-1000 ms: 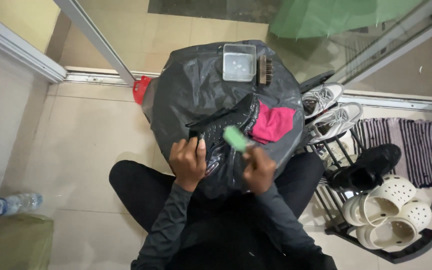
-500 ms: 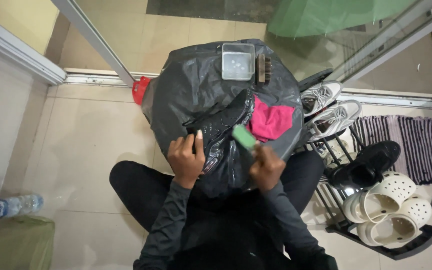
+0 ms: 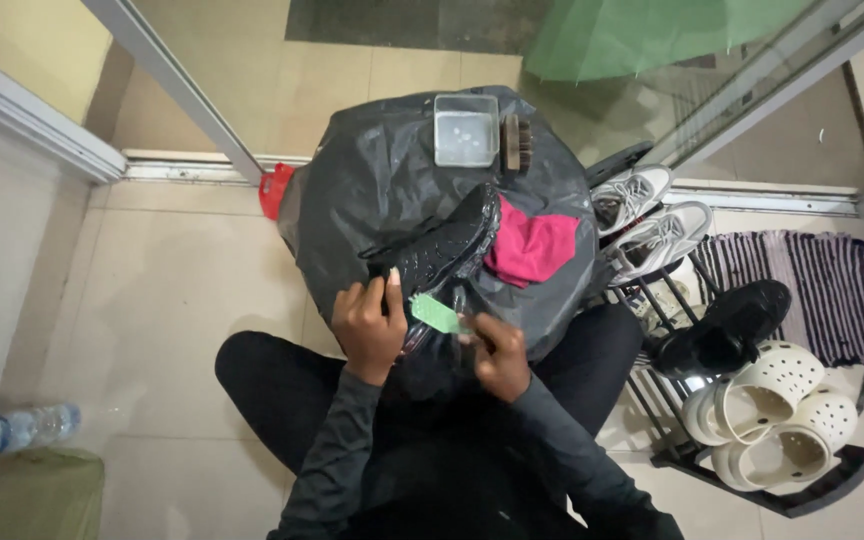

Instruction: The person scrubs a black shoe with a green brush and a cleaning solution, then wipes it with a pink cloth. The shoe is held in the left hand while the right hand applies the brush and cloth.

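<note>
Left hand (image 3: 370, 325) grips our black shoe (image 3: 442, 250) at its heel | right hand (image 3: 497, 352) pinches green sponge (image 3: 436, 314) against it | shoe rests on black bag (image 3: 372, 180) | advise: brace firmly, short even strokes.

The person wears a dark long-sleeved top whose sleeves reach both wrists, plus black trousers; the left hand (image 3: 370, 330) and right hand (image 3: 500, 355) are bare.
</note>
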